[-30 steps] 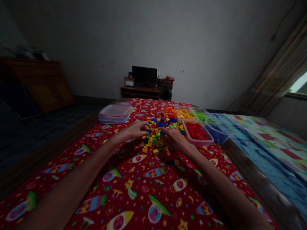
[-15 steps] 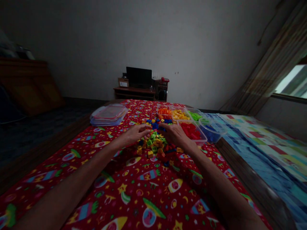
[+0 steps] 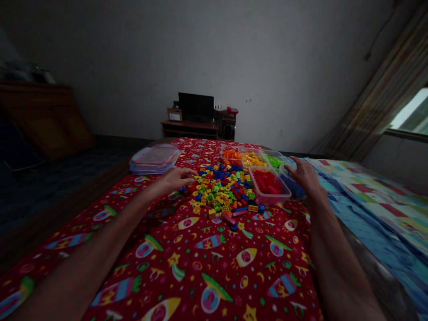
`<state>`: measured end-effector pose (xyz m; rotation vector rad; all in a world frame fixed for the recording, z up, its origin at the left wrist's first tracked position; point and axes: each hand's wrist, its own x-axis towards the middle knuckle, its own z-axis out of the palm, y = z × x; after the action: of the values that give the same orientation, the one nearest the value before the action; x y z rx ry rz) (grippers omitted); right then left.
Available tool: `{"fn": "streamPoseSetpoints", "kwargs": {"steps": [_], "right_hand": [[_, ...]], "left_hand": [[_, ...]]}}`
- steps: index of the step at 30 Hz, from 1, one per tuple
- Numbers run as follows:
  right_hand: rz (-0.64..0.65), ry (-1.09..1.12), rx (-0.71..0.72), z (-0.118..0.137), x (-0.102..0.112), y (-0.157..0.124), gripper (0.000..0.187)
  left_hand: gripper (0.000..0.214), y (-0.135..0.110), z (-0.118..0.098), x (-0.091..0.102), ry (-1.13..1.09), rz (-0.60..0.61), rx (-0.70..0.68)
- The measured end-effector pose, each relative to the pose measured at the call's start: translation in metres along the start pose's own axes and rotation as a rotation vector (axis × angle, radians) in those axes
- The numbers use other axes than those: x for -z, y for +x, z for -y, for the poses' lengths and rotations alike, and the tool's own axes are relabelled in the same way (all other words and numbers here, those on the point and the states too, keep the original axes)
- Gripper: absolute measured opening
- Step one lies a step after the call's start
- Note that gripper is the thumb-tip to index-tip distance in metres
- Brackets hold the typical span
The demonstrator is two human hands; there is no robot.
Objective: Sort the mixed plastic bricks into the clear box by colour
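A heap of small mixed-colour toy bricks [image 3: 223,189] lies on a red patterned cloth [image 3: 207,258]. My left hand [image 3: 176,177] rests at the heap's left edge, fingers curled down among the bricks; what they hold is hidden. My right hand [image 3: 302,174] hovers over the blue-brick tub [image 3: 297,191] at the right, fingers bent downward, and I cannot see whether anything is in them. Beside it stands a clear tub of red bricks [image 3: 269,185]. Tubs of orange bricks [image 3: 232,155], yellow bricks [image 3: 253,159] and green bricks [image 3: 276,160] stand behind.
A stack of clear lids [image 3: 154,158] sits at the cloth's far left. A checked blue cloth [image 3: 374,196] covers the surface to the right. A low wooden stand with a dark screen [image 3: 196,107] is against the far wall. A curtain [image 3: 371,107] hangs at the right.
My right hand has left the heap and swung right to the blue-brick tub. The left hand has stayed at the heap's left edge. The heap lies more spread out.
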<state>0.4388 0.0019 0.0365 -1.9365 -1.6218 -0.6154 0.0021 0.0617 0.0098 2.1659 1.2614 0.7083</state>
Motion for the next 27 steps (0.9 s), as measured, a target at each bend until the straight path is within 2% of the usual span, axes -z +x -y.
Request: {"fn": "streamPoseSetpoints", "kwargs": {"steps": [3,6,8,11,13,15,18,21,24,27], "right_hand": [[-0.047,0.058,0.027,0.016,0.003,0.001,0.04],[-0.037,0.148,0.133,0.052,0.014,0.001,0.035],[0.058,0.193,0.21,0.081,0.02,-0.003,0.033],[0.271,0.176,0.355,0.127,0.021,-0.021,0.03],[0.372,0.197,0.465,0.153,0.013,-0.039,0.03],[0.401,0.293,0.601,0.171,-0.001,-0.057,0.033],[0.371,0.392,0.763,0.184,-0.023,-0.078,0.05],[0.395,0.428,0.879,0.186,-0.035,-0.084,0.059],[0.446,0.418,0.925,0.185,-0.034,-0.081,0.049],[0.478,0.353,0.875,0.186,-0.027,-0.078,0.032]], "left_hand": [[0.043,-0.005,-0.012,-0.009,0.136,0.078,-0.086],[0.035,-0.007,-0.016,-0.017,0.264,0.065,-0.147],[0.032,-0.006,-0.014,-0.023,0.299,0.051,-0.168],[0.026,-0.004,-0.007,-0.034,0.284,0.07,-0.196],[0.022,-0.003,-0.004,-0.04,0.261,0.065,-0.221],[0.021,-0.003,-0.003,-0.045,0.252,0.046,-0.239],[0.024,-0.004,-0.004,-0.046,0.287,0.021,-0.221],[0.029,-0.004,-0.006,-0.043,0.336,0.037,-0.192],[0.036,-0.004,-0.008,-0.039,0.34,0.039,-0.183],[0.043,-0.004,-0.013,-0.034,0.28,-0.004,-0.158]]}}
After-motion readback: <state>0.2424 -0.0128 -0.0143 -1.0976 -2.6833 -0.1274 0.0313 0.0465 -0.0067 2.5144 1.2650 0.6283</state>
